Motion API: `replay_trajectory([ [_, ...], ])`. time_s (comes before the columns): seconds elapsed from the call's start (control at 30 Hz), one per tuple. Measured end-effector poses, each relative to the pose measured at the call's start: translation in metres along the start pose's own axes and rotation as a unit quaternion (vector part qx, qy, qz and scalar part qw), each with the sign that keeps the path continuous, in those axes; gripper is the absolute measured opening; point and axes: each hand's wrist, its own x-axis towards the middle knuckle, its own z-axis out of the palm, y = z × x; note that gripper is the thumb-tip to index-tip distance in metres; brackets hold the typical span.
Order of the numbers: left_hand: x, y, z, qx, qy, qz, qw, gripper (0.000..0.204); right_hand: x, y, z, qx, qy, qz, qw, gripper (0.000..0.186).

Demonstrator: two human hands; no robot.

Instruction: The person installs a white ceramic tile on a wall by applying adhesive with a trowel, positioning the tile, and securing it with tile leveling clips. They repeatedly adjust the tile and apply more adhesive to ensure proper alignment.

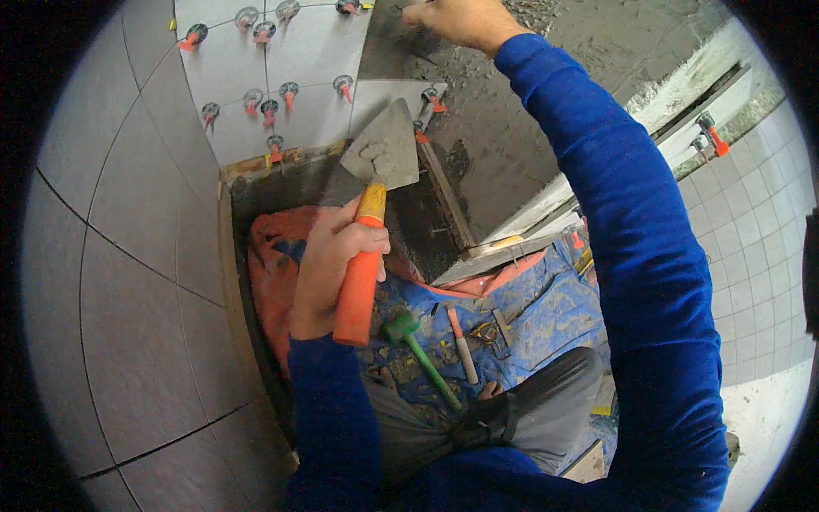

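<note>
My left hand point(331, 264) is closed around the orange handle of a pointed trowel point(391, 141). The trowel's blade points up and away, with a lump of grey mortar near its heel. Far out at the top, my right hand point(465, 19) hangs over a bed of wet grey mortar point(503, 111), its fingers curled in. What they hold, if anything, I cannot make out. Light grey tiles point(307, 55) lie at the far left beside the mortar, dotted with tile levelling spacers point(264, 32) that have orange-red stems. The blade overlaps the tiles' near edge in view.
A pit with dark mortared sides opens below the tiles. A blue tarp point(546, 299) spreads there, carrying a green mallet point(418, 354) and an orange-and-white handled tool point(462, 341). Large grey wall tiles point(145, 282) rise at left; small square tiles point(738, 247) cover the right.
</note>
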Motion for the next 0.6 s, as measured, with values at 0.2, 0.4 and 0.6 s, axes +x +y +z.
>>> replay_trajectory([
  [0.2, 0.001, -0.001, -0.001, -0.006, -0.005, -0.002, 1.0, 0.04, -0.001, 0.003, 0.008, 0.038, -0.012, 0.008, 0.999, 0.033],
  [0.4, 0.0, -0.002, 0.001, -0.021, 0.001, -0.007, 1.0, 0.04, -0.003, 0.0, 0.01, 0.02, 0.002, 0.003, 1.0, 0.034],
  [0.6, -0.005, -0.002, 0.0, -0.019, -0.005, -0.008, 1.0, 0.041, -0.009, -0.012, 0.01, 0.034, -0.012, -0.032, 0.999, 0.032],
])
